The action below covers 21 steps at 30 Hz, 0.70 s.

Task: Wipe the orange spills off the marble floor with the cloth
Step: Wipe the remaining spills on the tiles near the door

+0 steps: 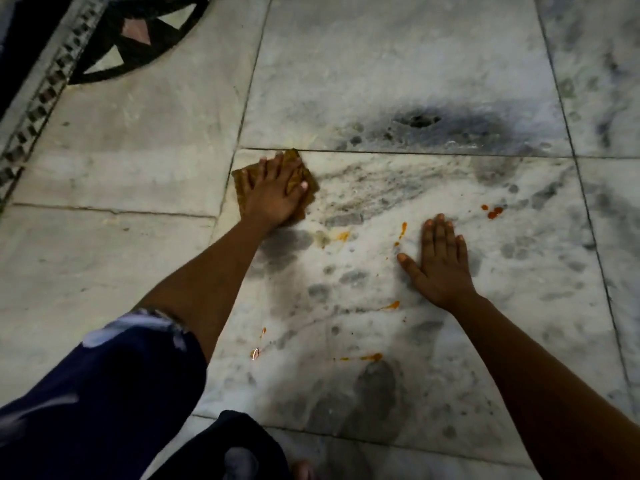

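- Head view is filled by the marble floor [398, 64], laid in large pale slabs with grey veining and dark smudges, divided by thin joints.
- Along the far left edge of the floor a dark patterned border [45, 95] is seen, with a black inlay [138, 36] of pale triangles set beside it at the far left corner.
- At the near left corner a dark blue sleeve [104, 393] with pale blotches is seen, covering the upper part of the left arm.
- At the near edge a dark fabric fold [249, 441] is visible; what it belongs to cannot be told.
- The left hand [273, 194] is pressed flat on the cloth [298, 174], fingers straight and slightly apart, thumb stretched toward the right.
- The right hand [441, 261] is laid flat on the bare marble, well apart from the cloth, fingers straight and close together, thumb spread to the left.
- The cloth, brownish-orange and crumpled, is found on the far left corner of the central slab, touching the joint beyond it.
- The orange spills [493, 211] are scattered over the central slab: a red-orange blot beyond the right hand, a streak just beside that hand's thumb, a smear near the left wrist, and small drops and streaks between the two forearms toward the near edge.
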Each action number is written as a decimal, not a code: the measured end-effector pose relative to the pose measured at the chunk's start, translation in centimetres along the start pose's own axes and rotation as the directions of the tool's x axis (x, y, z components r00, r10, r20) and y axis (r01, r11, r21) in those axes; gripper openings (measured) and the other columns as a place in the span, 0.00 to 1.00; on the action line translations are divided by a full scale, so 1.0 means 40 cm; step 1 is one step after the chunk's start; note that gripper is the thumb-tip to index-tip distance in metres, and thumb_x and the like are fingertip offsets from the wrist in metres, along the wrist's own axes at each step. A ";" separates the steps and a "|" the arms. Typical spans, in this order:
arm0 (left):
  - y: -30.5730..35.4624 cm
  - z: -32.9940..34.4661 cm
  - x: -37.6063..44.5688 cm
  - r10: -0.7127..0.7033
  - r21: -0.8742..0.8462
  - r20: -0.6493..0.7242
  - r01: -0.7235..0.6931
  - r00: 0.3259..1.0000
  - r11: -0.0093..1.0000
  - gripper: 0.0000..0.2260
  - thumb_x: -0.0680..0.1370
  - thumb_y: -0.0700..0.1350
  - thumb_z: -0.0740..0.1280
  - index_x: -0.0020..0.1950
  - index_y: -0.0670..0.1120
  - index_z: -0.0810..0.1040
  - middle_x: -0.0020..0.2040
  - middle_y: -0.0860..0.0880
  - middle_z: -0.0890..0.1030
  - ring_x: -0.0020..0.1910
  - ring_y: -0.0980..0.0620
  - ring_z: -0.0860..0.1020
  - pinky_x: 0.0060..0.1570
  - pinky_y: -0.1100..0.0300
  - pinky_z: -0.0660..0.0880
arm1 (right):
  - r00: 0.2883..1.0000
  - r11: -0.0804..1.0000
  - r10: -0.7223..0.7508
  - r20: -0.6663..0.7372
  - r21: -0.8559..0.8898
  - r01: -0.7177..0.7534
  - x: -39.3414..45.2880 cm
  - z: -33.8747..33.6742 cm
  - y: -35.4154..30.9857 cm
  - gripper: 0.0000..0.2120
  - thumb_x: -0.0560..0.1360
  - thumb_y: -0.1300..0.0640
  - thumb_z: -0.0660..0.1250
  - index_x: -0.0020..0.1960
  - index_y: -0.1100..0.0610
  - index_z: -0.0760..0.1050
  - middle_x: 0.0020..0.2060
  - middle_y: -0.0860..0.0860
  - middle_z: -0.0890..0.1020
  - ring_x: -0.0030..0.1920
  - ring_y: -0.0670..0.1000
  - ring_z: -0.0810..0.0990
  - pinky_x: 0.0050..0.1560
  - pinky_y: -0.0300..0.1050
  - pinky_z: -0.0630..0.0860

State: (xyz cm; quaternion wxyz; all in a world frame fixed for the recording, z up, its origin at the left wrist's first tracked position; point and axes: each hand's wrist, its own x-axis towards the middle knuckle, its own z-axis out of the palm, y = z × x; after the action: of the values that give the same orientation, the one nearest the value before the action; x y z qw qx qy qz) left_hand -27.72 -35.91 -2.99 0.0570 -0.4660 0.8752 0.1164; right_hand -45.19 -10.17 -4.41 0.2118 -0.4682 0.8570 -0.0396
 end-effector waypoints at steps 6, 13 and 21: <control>-0.028 0.052 -0.278 0.344 0.129 -0.058 -0.335 0.937 0.933 0.29 0.73 0.68 0.51 0.71 0.58 0.66 0.69 0.47 0.71 0.65 0.43 0.70 0.58 0.49 0.58 | 0.999 0.999 -0.010 -0.036 0.033 0.011 0.002 0.015 0.009 0.58 0.56 0.23 0.19 0.75 0.59 0.37 0.76 0.58 0.40 0.76 0.55 0.38 0.71 0.46 0.32; -0.038 -0.001 -0.007 -0.196 -0.024 -0.148 0.194 0.969 0.981 0.29 0.79 0.61 0.54 0.76 0.47 0.59 0.77 0.45 0.54 0.76 0.46 0.52 0.73 0.46 0.46 | 0.993 0.999 -0.033 -0.114 -0.018 0.031 -0.001 0.029 0.007 0.51 0.67 0.26 0.28 0.76 0.62 0.45 0.76 0.61 0.47 0.76 0.60 0.46 0.72 0.52 0.39; 0.249 0.091 -0.132 0.393 0.013 -0.080 -0.393 0.916 0.919 0.29 0.77 0.61 0.51 0.75 0.51 0.59 0.77 0.46 0.58 0.76 0.47 0.56 0.72 0.51 0.45 | 0.988 0.999 -0.048 -0.146 -0.020 0.045 -0.007 0.030 0.012 0.45 0.73 0.30 0.38 0.75 0.64 0.49 0.75 0.64 0.52 0.75 0.62 0.51 0.72 0.53 0.42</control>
State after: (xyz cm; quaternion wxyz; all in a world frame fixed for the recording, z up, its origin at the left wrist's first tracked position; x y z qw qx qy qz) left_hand -33.06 -25.37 -3.90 -0.0039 -0.2852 0.9524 0.1080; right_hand -44.95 -9.53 -5.55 0.1432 -0.4857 0.8593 -0.0716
